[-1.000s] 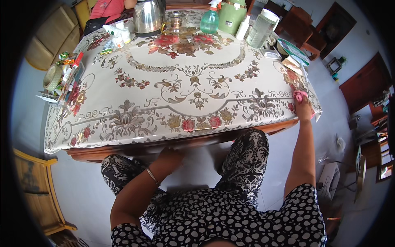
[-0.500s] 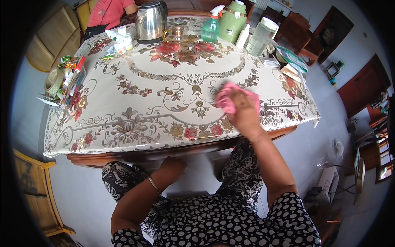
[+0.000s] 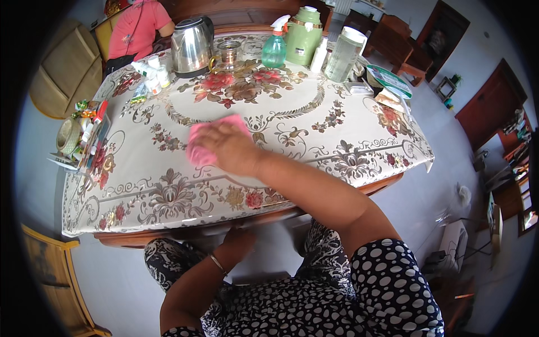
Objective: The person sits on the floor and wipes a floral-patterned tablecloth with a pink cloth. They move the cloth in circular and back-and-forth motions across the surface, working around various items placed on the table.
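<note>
My right hand presses down on a pink cloth that lies on the flowered tablecloth, left of the table's middle. The fingers are spread across the cloth and slightly smeared by motion. Below the table's front edge hangs my left hand, with a bangle on its wrist. It is dark there, and its fingers are hidden from me.
Along the far side stand a steel kettle, glass teapot, green spray bottle, green flask, white bottle and clear jug. Small bottles and a tape roll sit left. A person is behind.
My right hand has swept the pink cloth from the right side of the table across to the left. My left hand stays low by the front edge. The view has shifted slightly.
</note>
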`<state>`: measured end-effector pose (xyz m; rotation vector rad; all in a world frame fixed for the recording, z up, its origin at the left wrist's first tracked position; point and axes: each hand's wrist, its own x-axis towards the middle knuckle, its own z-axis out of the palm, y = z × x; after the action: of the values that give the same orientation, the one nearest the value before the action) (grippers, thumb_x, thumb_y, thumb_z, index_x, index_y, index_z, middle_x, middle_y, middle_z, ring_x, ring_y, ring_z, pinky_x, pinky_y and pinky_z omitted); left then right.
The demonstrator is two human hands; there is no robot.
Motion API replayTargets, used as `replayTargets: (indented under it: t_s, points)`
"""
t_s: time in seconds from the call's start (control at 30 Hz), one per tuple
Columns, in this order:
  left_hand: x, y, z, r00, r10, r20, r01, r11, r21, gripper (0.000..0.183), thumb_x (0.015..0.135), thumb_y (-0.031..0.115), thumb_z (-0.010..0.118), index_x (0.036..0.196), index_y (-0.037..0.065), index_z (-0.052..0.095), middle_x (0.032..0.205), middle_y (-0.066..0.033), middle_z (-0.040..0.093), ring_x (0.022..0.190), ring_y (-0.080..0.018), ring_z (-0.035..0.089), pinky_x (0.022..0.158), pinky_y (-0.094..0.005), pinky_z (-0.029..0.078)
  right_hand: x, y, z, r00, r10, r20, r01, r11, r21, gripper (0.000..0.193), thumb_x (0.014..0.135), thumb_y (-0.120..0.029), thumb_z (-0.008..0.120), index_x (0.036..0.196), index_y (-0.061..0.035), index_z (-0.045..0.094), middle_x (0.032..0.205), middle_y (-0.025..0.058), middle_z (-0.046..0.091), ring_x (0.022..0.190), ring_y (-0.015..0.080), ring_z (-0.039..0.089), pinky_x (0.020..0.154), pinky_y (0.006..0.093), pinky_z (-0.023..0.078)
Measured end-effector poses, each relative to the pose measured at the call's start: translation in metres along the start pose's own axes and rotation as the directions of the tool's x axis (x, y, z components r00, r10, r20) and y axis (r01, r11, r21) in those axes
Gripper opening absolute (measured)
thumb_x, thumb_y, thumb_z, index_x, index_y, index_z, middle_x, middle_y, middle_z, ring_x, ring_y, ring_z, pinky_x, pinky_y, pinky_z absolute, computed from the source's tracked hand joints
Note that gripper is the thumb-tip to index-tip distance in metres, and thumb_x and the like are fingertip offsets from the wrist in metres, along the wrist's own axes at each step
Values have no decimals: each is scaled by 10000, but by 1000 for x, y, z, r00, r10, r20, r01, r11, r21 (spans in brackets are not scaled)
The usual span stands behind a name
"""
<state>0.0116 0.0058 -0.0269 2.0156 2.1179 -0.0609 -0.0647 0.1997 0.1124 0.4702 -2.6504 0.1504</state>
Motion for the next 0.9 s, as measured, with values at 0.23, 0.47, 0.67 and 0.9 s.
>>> replayTargets:
  t_s: [0.23,0.47,0.67,0.9]
  points:
    - [2,10,-17,987,-55,154,81,982,-170,193,748,214,674,876,72,642,935,-106,643,947,-294,610,837,-436,454,-10,114,-18,898,430,90,-410,895,-177,483,845,-244,531,1301,-101,466,1346,111,470,1238,287,426,1016,406,341]
    - [10,6,-18,983,-9,181,22,997,-68,333,772,298,673,1010,87,577,925,-78,623,881,-250,614,766,-415,464,-43,206,-27,733,680,-31,-656,692,-302,506,875,-348,497,1306,-87,462,1317,106,495,1219,279,450,1017,417,338]
    - [14,7,-19,978,-42,206,60,995,-82,361,775,318,681,1042,97,581,974,-91,630,932,-266,611,782,-422,464,-103,242,-65,528,841,-116,-828,480,-288,463,891,-317,461,1322,-148,464,1405,41,428,1278,256,404,1066,422,291]
    - [18,6,-21,976,-61,207,75,995,-64,383,743,327,715,1024,92,607,1053,-152,631,1033,-327,588,882,-448,457,-201,236,-102,583,774,-248,-802,499,-328,444,863,-303,534,1268,-123,506,1322,53,506,1223,255,455,1024,410,345]
